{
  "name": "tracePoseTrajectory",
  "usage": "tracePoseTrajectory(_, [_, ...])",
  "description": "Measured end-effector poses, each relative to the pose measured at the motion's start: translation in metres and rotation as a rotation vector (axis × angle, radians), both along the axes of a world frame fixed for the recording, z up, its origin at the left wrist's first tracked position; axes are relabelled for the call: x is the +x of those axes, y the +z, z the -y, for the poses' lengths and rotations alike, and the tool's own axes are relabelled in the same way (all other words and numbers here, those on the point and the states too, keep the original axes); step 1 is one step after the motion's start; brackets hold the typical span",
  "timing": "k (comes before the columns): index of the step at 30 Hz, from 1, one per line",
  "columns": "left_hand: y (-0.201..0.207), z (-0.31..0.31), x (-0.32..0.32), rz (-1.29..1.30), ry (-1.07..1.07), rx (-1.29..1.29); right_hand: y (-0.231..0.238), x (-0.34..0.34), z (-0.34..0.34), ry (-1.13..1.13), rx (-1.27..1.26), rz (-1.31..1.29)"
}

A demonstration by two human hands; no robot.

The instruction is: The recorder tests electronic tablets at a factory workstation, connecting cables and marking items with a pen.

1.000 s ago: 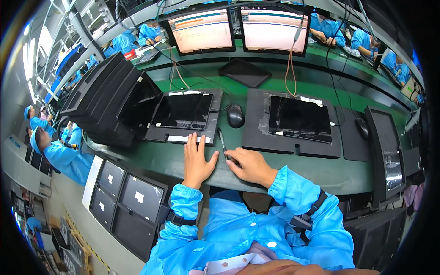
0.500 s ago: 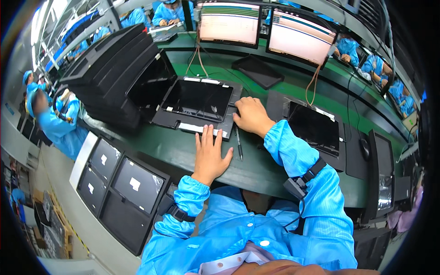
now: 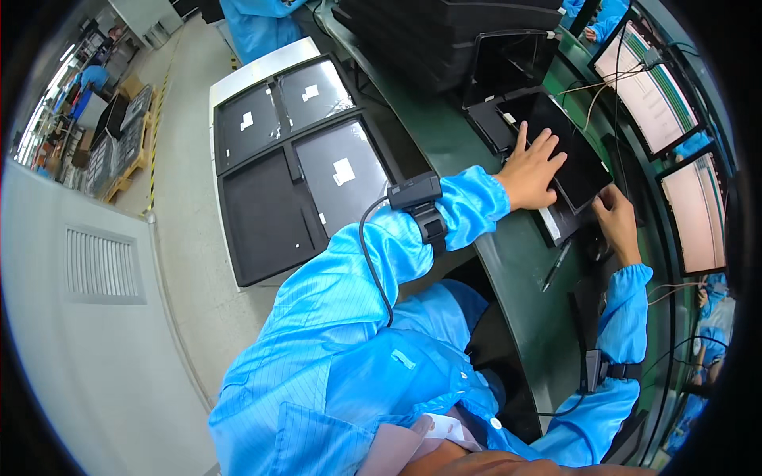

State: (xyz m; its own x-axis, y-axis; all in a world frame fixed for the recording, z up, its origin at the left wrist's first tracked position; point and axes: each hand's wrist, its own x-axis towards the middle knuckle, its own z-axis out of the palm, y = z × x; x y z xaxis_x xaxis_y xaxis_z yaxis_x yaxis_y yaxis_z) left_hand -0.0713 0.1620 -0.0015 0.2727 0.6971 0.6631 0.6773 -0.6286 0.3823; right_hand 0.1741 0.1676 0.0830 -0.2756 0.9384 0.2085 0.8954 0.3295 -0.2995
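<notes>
A flat black display panel [image 3: 565, 143] with a glossy face lies over a dark padded holder [image 3: 558, 225] on the green bench. My left hand [image 3: 528, 170] rests at the panel's near edge, fingers spread over it. At the panel's right corner, my right hand [image 3: 619, 226] has thumb and forefinger closed on the edge. That side of the panel looks slightly raised from the holder. A pen [image 3: 557, 266] lies on the bench close to the holder. Behind the panel, a second dark screen [image 3: 508, 67] leans against a stack of black trays [image 3: 444, 40].
To the left, a pale cart [image 3: 230, 83] carries a black compartmented tray [image 3: 266, 214] holding several grey panels with white labels. Two monitors [image 3: 647, 87] stand along the bench's far side, with cables hanging near them. Another person in blue [image 3: 258, 28] is beyond the cart.
My view has swung left, bringing the cart and tray toward the middle. My right hand now grips the panel's corner, and the panel has shifted on its holder.
</notes>
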Motion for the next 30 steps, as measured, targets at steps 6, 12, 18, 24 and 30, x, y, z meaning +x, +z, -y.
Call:
tracePoseTrajectory(6, [0.015, -0.032, -0.028, -0.013, -0.136, 0.363, 0.054, -0.043, 0.040, -0.093, 0.411, 0.185])
tracePoseTrajectory(12, [0.061, 0.128, -0.088, 0.689, -0.018, 0.071, 0.013, -0.053, 0.156, -0.235, 0.281, 0.206])
tracePoseTrajectory(18, [0.033, 0.189, -0.122, 1.722, -0.228, -0.689, -0.057, -0.026, 0.156, -0.249, -0.372, -0.109])
tracePoseTrajectory(24, [0.016, 0.216, -0.090, 1.594, -0.131, -0.725, -0.036, -0.089, 0.225, -0.073, -0.164, -1.164])
tracePoseTrajectory(30, [0.024, 0.223, -0.060, 1.610, -0.150, -0.738, -0.071, -0.154, 0.255, 0.063, 0.105, -0.912])
